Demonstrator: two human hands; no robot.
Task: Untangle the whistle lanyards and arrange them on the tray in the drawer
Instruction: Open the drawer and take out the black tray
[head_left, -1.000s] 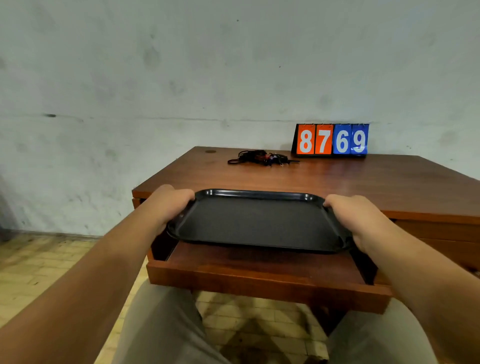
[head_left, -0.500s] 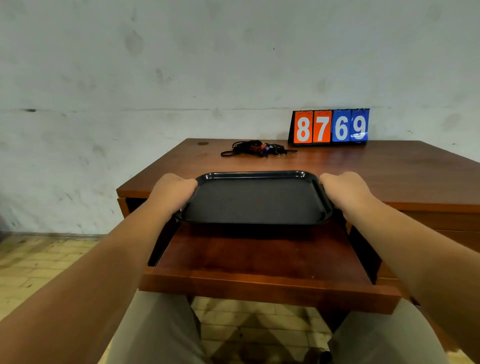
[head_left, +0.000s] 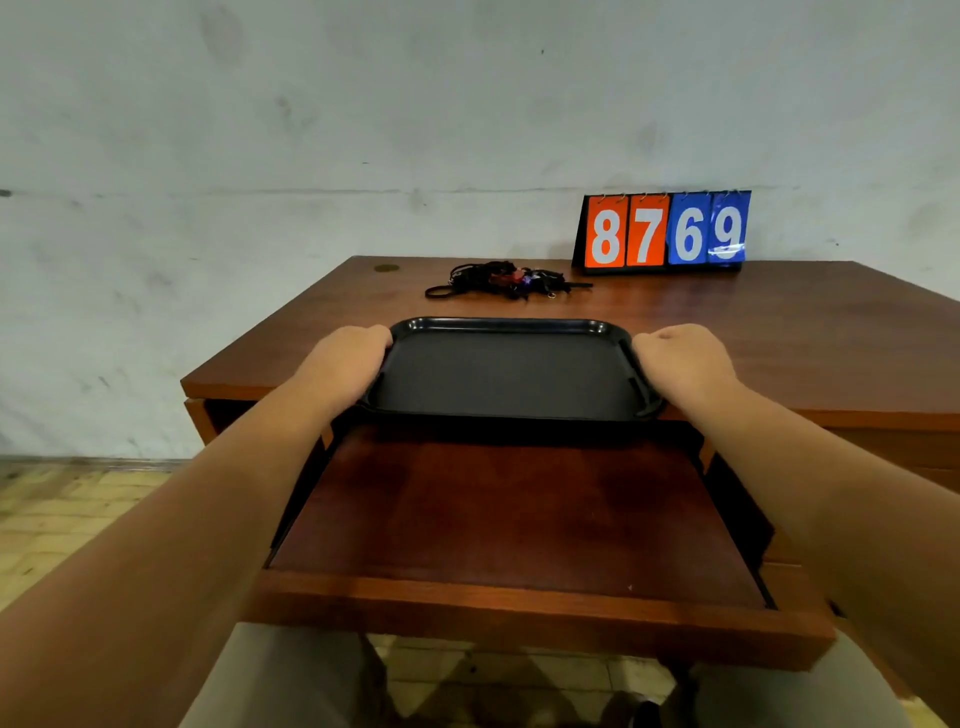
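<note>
Standing open: the drawer (head_left: 519, 519) at 6 o'clock, pulled out of the desk (head_left: 727, 332) toward the person.
Left hand (head_left: 345, 358): at 9 o'clock of the tray (head_left: 509, 374), fingers curled round its short edge.
Right hand (head_left: 680, 361): at 3 o'clock of the tray, gripping the other short edge.
Tray: black, over the desk's front edge, its near side above the back of the drawer.
Whistle lanyards (head_left: 498, 280): a tangled black heap on the desk, at 12 o'clock of the tray.
Number board (head_left: 665, 231): reads 8769, at 1 o'clock, by the wall.
</note>
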